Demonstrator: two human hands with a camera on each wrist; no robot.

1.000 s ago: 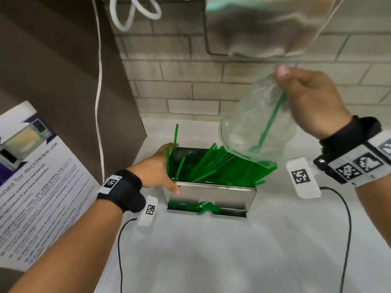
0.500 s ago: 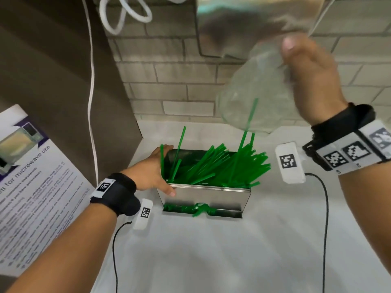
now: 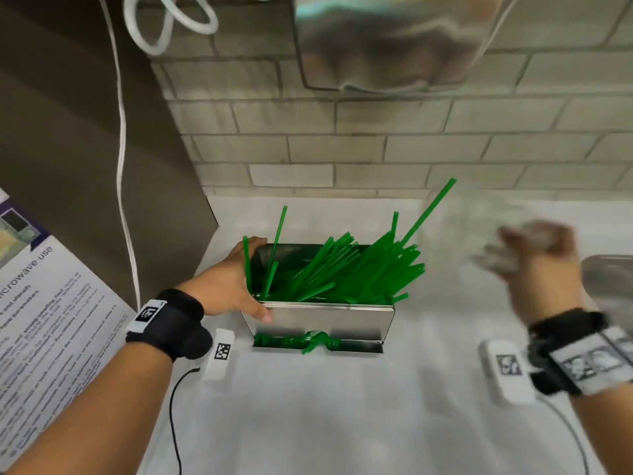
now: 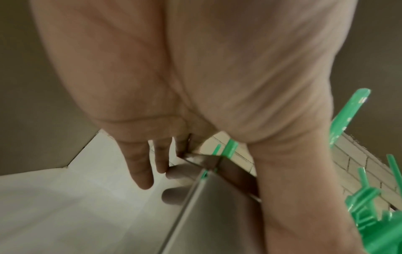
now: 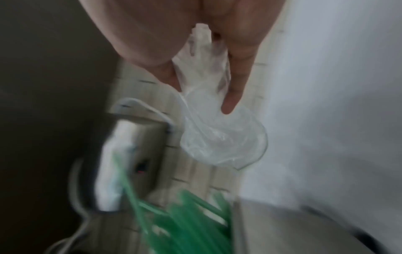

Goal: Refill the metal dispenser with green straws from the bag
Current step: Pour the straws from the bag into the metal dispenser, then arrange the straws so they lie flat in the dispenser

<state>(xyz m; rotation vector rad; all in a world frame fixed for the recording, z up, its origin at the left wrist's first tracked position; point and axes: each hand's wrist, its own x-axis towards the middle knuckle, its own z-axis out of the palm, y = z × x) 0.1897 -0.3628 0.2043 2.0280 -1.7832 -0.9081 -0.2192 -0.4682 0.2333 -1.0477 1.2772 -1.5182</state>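
The metal dispenser (image 3: 322, 318) stands on the white counter, piled with green straws (image 3: 346, 269) that lean at mixed angles; a few poke up high. More straws show in its bottom slot (image 3: 308, 341). My left hand (image 3: 236, 286) holds the dispenser's left end, thumb on the front wall, fingers along the side (image 4: 141, 168). My right hand (image 3: 534, 265), blurred by motion, is to the right of the dispenser and grips the crumpled clear plastic bag (image 5: 215, 134), which looks empty.
A brick wall (image 3: 376, 149) runs behind the counter, with a shiny metal wall unit (image 3: 387, 39) above. A white cord (image 3: 121, 149) hangs at left beside a brown panel. A printed microwave notice (image 3: 41, 320) lies at far left. A metal object (image 3: 609, 282) sits at the right edge.
My right hand lifted the bag off the dispenser, the last straws slid out, and the hand swung down and right with the empty bag. The left hand stayed on the dispenser.
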